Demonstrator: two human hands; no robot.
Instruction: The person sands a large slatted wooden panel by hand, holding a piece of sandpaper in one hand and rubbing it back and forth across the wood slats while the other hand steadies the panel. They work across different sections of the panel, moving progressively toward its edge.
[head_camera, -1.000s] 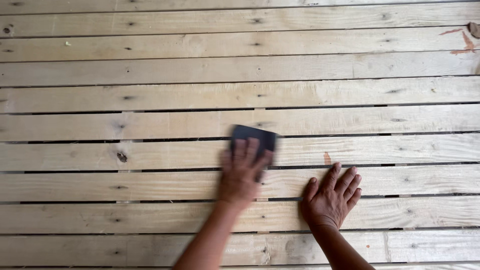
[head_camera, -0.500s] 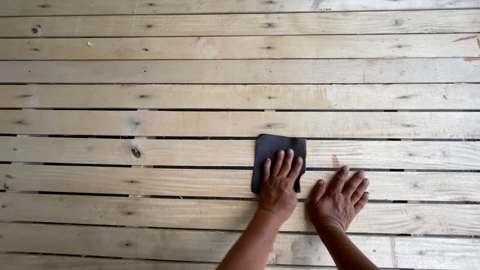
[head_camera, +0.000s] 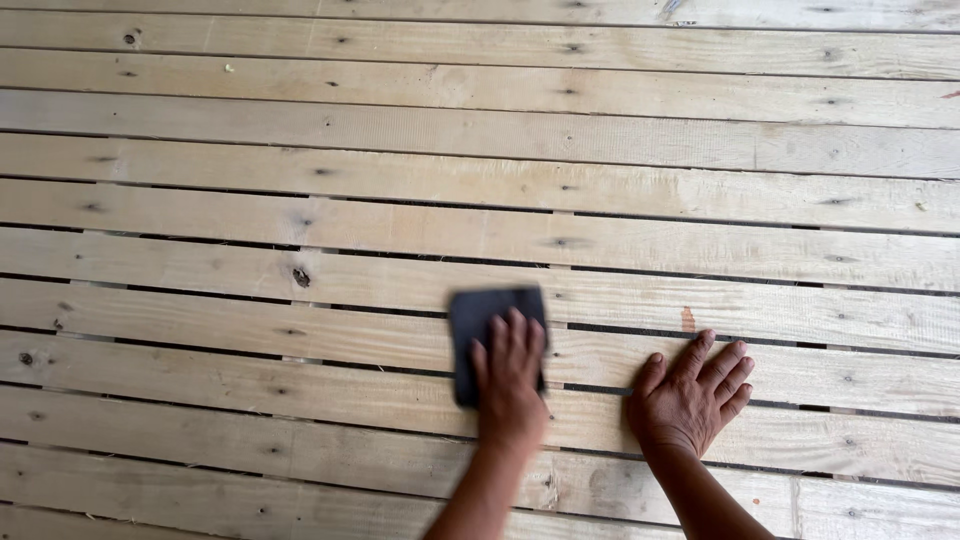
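Bare left hand, bare right hand, sleeveless forearms

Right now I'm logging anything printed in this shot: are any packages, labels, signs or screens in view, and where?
None in view.
Only pale wooden slats with knots and dark gaps.
Left hand presses a plain dark grey sanding sheet, rectangular, unmarked.
Right hand lies flat on the slats.

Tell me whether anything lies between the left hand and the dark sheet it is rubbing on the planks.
Nothing visible: the left hand lies flat directly on the dark sheet. The right hand rests apart on the wooden planks.
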